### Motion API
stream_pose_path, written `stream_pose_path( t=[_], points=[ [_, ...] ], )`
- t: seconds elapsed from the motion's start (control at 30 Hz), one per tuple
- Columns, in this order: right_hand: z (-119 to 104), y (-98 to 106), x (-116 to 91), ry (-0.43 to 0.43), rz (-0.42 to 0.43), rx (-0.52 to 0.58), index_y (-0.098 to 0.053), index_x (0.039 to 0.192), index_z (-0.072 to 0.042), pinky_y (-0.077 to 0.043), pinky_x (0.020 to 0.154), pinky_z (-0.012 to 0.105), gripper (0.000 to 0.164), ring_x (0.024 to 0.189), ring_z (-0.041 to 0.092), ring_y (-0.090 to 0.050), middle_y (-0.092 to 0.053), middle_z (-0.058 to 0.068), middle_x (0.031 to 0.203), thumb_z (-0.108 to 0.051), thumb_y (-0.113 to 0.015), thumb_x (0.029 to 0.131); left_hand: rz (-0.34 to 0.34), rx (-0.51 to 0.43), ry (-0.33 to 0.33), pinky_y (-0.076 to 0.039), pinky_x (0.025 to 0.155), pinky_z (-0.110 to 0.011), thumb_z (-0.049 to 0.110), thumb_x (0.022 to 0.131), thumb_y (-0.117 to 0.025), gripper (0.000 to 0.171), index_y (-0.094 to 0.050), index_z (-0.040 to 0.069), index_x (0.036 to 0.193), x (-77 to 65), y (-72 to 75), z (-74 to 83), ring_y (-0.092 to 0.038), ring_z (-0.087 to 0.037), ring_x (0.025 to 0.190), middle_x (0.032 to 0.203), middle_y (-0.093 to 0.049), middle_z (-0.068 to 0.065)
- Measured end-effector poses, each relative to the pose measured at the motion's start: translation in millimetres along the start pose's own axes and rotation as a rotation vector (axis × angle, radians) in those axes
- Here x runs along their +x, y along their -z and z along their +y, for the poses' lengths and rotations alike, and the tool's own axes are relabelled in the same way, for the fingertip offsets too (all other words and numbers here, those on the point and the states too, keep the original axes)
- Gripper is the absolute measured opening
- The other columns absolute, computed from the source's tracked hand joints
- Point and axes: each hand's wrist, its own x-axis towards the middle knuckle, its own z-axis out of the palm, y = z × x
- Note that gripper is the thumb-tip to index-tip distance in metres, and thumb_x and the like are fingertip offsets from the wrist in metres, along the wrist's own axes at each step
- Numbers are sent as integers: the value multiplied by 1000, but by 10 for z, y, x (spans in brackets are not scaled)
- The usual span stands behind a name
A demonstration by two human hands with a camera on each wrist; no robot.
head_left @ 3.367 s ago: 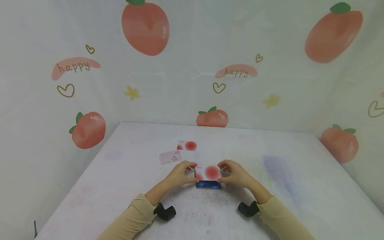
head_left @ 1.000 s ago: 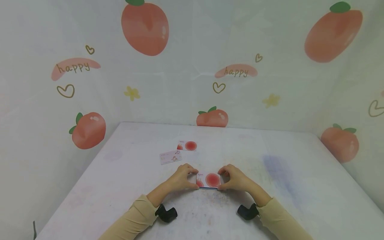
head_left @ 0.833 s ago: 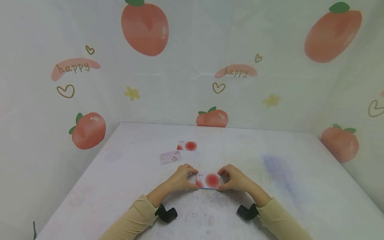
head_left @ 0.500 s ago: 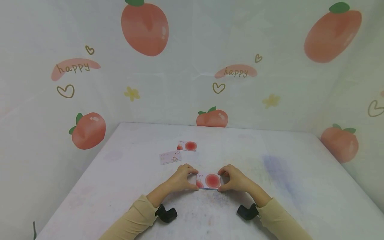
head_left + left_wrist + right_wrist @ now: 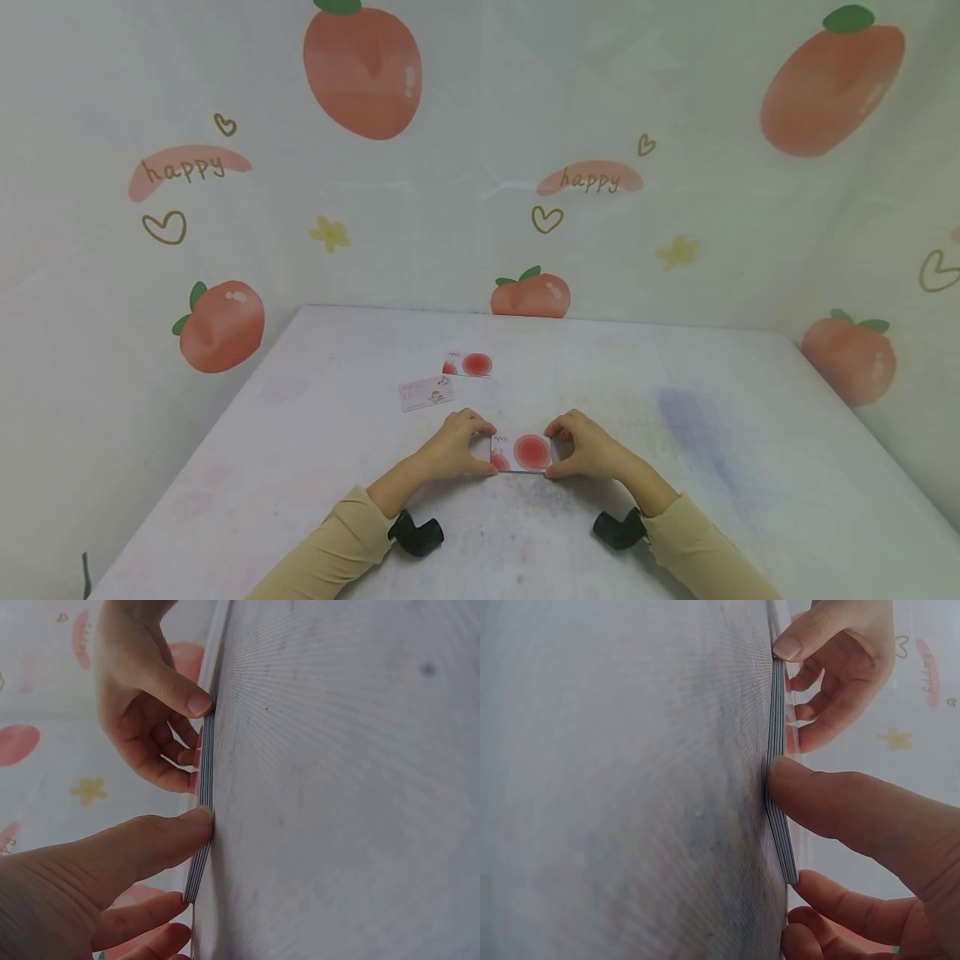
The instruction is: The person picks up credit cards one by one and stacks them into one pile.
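Pale backdrop [image 5: 465, 108] (red fruit [image 5: 363, 73], gold hearts [image 5: 182, 225], yellow flowers [image 5: 331, 233]), white tabletop [image 5: 600, 367], bluish smudge [image 5: 690, 425], muted light

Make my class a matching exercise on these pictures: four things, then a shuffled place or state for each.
Things
1. left hand
2. card stack
3. pale pink card
4. loose red-circle card

Places and states
A. loose, farthest from the hands
B. gripping one end of the stack
C. loose, askew, nearer the hands
D. held between left hand and right hand

Pairs: 1-B, 2-D, 3-C, 4-A
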Motion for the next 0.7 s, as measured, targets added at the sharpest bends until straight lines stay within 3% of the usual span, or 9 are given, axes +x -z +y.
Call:
stream_pose_path(
  t=[0.7],
  points=[
    [-5,12,-8,13,-6,-6,-59,101,-4,-43,79,30,47,91,20,-49,-53,8,96,-22,-84,65,3,-3,-4,-40,85,-35,17,68,-81,48,-64,1,109,-7,0,1,-45,-22,100,106,-55,-10]
  ],
)
